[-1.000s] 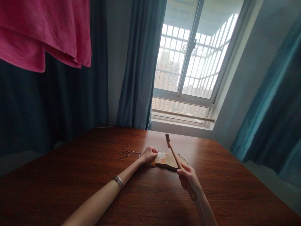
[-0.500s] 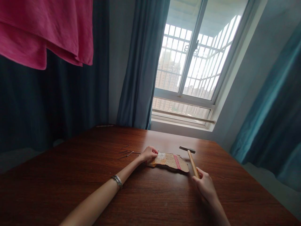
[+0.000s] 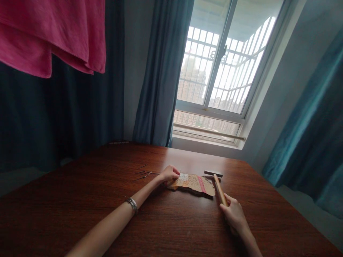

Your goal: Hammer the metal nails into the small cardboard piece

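Observation:
A torn piece of cardboard (image 3: 193, 182) with a pink printed strip lies on the brown wooden table (image 3: 166, 221). At its left end my left hand (image 3: 170, 174) is closed, the fingertips pinching a thin nail (image 3: 180, 172) that stands roughly upright; its lower end is hard to see. My right hand (image 3: 232, 210) is wrapped round the wooden handle of a hammer (image 3: 220, 191). The hammer's dark head is just beyond the cardboard's right end, low near the tabletop.
Several loose nails (image 3: 144, 173) lie on the table left of my left hand. Behind the table are a blue curtain (image 3: 158, 89) and a barred window (image 3: 211, 78). A pink cloth (image 3: 53, 35) hangs at the upper left.
The hammer's head has dipped slightly towards the table, and my right hand has sunk a little with it. My left hand stays at the cardboard with the nail.

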